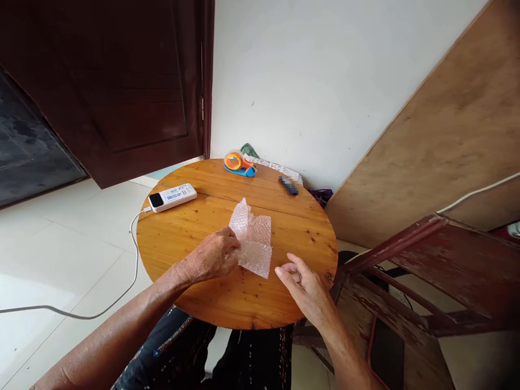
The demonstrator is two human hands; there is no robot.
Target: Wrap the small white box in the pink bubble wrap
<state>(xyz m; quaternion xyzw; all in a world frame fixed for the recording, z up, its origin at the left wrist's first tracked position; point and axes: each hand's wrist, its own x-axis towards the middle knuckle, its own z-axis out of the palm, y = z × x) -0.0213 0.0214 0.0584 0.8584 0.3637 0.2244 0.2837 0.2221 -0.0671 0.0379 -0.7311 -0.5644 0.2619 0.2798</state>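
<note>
Several pieces of clear bubble wrap [259,230] lie overlapping near the middle of the round wooden table [170,241], one with its corner raised. At their left edge my left hand [221,252] is closed, its fingers pinching the bubble wrap. My right hand [300,281] is held to the right of the wrap, over the table's front right part. Its thumb and fingers are apart and curved, with nothing between them.
A white power bank [173,197] with a cable is at the table's left. An orange and blue tape dispenser [239,164] stands at the back, with a blurred dark object [288,186] to its right. A wooden chair [406,287] is at the right.
</note>
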